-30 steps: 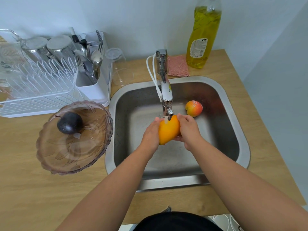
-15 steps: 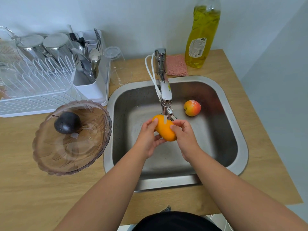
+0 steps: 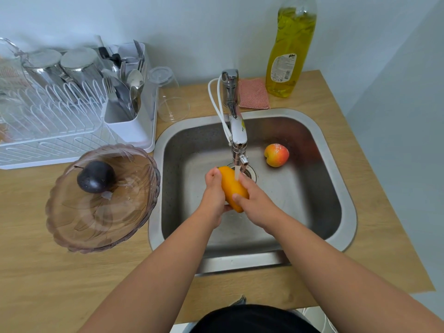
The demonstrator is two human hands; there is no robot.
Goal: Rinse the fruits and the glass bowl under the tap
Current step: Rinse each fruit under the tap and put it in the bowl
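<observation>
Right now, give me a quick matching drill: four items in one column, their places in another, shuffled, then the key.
Items:
1. orange fruit
2. red-yellow apple
3. dark plum
4. pink scrub cloth

Places:
A. inside the glass bowl on the counter
B. on the sink floor, right of the tap
C. on the counter behind the sink
D. held in both hands under the running water

Pairs: 1-D, 2-B, 3-A, 4-C
</observation>
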